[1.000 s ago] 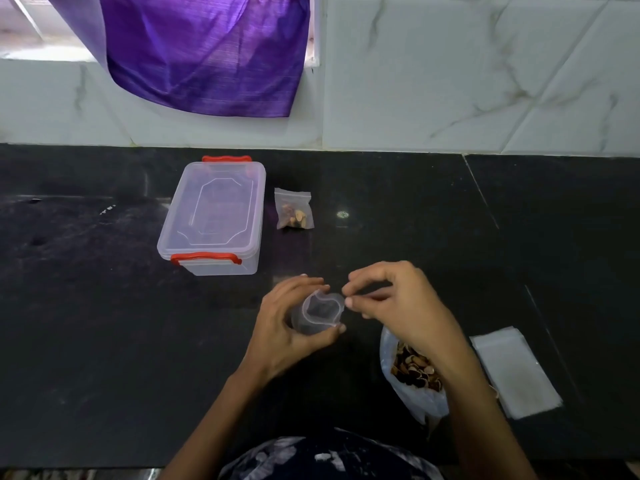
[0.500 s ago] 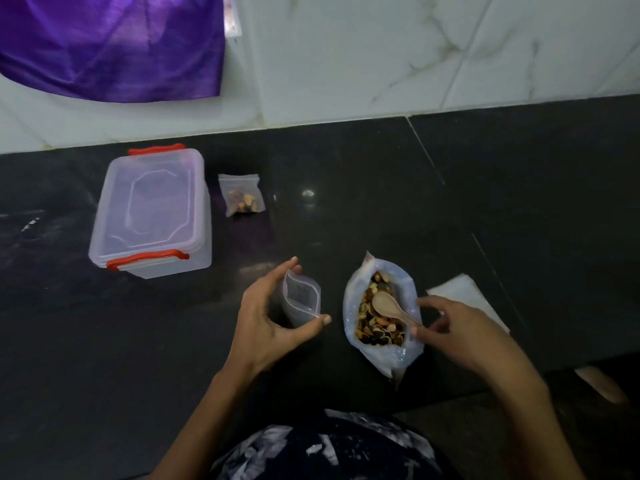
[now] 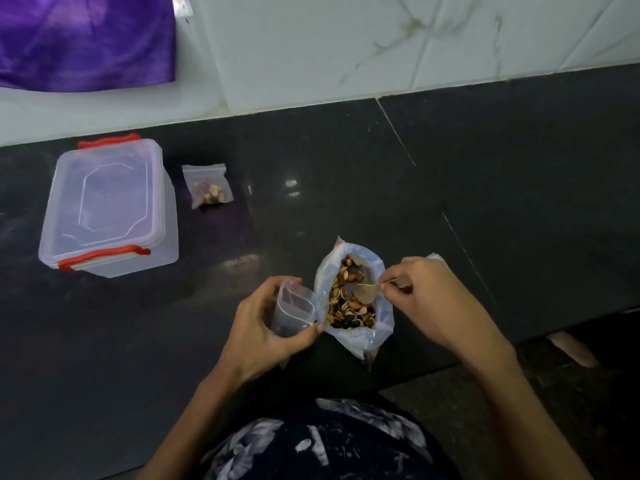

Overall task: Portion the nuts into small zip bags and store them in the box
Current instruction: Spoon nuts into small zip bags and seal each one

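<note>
1. Left hand [image 3: 263, 327] grips small clear zip bag [image 3: 294, 308], mouth held open, touching the left of the large clear plastic bag of mixed nuts [image 3: 353, 299] on the black tabletop [image 3: 485, 202].
2. Right hand [image 3: 429, 299] pinches pale wooden spoon [image 3: 367, 292]; bowl rests on the nuts.
3. Advice: scoop modestly, tip over the open mouth.
4. Filled zip bag [image 3: 207, 188] and lidded clear box with red latches [image 3: 107, 206] lie well up-left of the nut bag.

The left hand [image 3: 263, 327] curls around a small open zip bag [image 3: 294, 308], thumb along its near side and fingers behind it. The right hand [image 3: 427, 299] pinches a spoon [image 3: 367, 292] handle between thumb and fingertips, forearm angled in from the lower right.
</note>
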The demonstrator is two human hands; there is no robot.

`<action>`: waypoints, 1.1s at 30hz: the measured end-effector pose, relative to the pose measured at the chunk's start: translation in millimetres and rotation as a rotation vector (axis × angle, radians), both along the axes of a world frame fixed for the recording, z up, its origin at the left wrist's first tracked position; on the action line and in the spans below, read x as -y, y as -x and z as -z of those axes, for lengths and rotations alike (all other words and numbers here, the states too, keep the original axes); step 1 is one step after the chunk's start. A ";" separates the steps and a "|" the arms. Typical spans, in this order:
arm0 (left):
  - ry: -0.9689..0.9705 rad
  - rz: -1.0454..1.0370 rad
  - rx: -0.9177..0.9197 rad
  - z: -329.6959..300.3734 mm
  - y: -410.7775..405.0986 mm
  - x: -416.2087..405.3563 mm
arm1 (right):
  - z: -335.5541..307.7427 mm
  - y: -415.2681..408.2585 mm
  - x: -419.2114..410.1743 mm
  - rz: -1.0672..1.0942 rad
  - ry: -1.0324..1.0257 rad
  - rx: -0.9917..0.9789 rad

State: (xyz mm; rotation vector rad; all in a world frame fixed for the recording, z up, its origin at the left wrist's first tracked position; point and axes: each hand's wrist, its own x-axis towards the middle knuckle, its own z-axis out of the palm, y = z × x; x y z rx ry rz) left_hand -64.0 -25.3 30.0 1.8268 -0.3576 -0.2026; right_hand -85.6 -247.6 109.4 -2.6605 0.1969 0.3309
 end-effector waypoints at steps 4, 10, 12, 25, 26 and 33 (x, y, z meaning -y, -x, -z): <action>0.029 0.016 -0.121 9.8 7.2 6.5 | -8.6 -11.1 -2.4 -0.146 0.084 -0.065; 0.057 -0.005 -0.228 21.3 14.7 17.1 | -8.8 -20.2 -3.6 -0.207 0.129 -0.114; 0.095 -0.014 -0.281 23.4 15.2 19.0 | -5.7 -19.2 -7.4 -0.217 0.140 -0.124; 0.281 -0.053 -0.502 38.2 24.3 23.9 | 31.5 -0.4 12.8 0.349 -0.544 -0.289; 0.283 -0.051 -0.503 38.3 24.7 24.0 | 35.9 2.5 11.0 0.420 -0.610 -0.286; 0.262 -0.058 -0.463 34.3 24.8 24.2 | 50.7 12.1 11.4 0.667 -0.858 -0.328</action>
